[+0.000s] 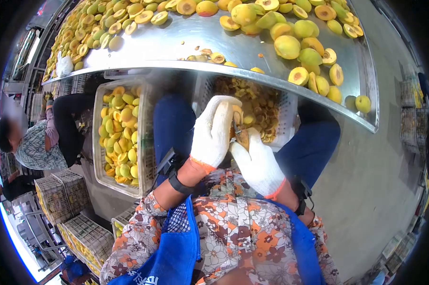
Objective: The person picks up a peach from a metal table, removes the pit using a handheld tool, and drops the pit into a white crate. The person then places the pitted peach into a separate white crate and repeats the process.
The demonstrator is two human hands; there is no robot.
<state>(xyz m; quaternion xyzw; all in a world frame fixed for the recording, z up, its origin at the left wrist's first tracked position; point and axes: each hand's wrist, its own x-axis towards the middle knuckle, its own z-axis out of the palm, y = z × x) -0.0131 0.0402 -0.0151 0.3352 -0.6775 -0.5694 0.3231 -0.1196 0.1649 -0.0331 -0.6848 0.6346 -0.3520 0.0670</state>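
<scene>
While L crate (149, 137) has fruit (122, 137), R (286, 118) scraps (266, 110).

Lettering (145, 279): one item, white, in what look like Chinese characters. Stands on the blue garment (181, 237) worn by the camera wearer, at the lower left of the frame. Set at a slant, partly cut by the lower edge; wording too incomplete to read with certainty.
</scene>
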